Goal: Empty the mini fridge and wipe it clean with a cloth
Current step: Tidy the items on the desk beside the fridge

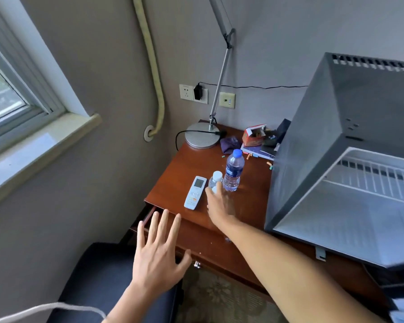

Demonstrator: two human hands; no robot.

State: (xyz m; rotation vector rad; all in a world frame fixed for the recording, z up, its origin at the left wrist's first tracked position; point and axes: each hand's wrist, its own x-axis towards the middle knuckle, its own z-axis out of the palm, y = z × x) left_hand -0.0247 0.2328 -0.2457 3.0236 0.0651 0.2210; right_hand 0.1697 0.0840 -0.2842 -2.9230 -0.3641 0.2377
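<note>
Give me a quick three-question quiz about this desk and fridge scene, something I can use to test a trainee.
1. True or false: the mini fridge stands on the desk with its inside showing.
2. Multiple choice: what lies just left of the two bottles? A) a remote control B) a phone C) a cloth
3. Short answer: which hand is at the white-capped bottle, and what is the other hand doing?

Key
1. True; the white shelf inside is visible.
2. A, the remote control, beside the blue-capped bottle.
3. The right hand is at it; the left hand is spread open, holding nothing, near the drawer.
</note>
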